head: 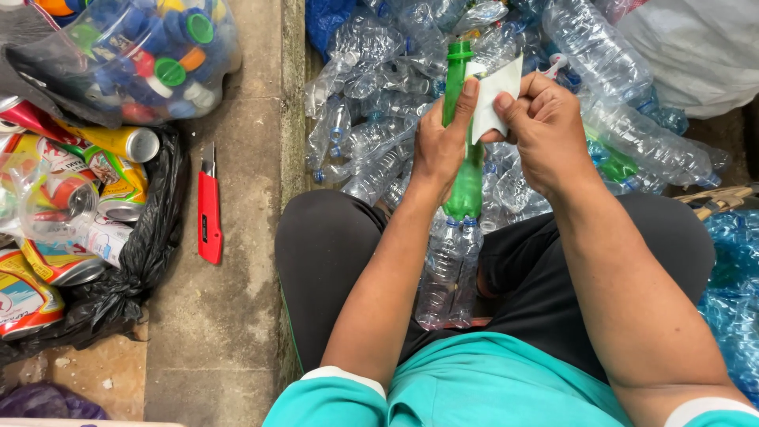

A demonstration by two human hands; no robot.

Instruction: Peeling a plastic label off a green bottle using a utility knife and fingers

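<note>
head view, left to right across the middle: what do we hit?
Crushed cans in the black bag → red utility knife → left hand gripping the green bottle → white label → right hand pinching that label → clear plastic bottles.

Lighting: even, soft daylight; faint shadows. Glare: glints on clear plastic bottles (379,134), drink cans (126,142). Focus: sharp centrally; mild wide-angle stretch beyond the cans, at edges.
</note>
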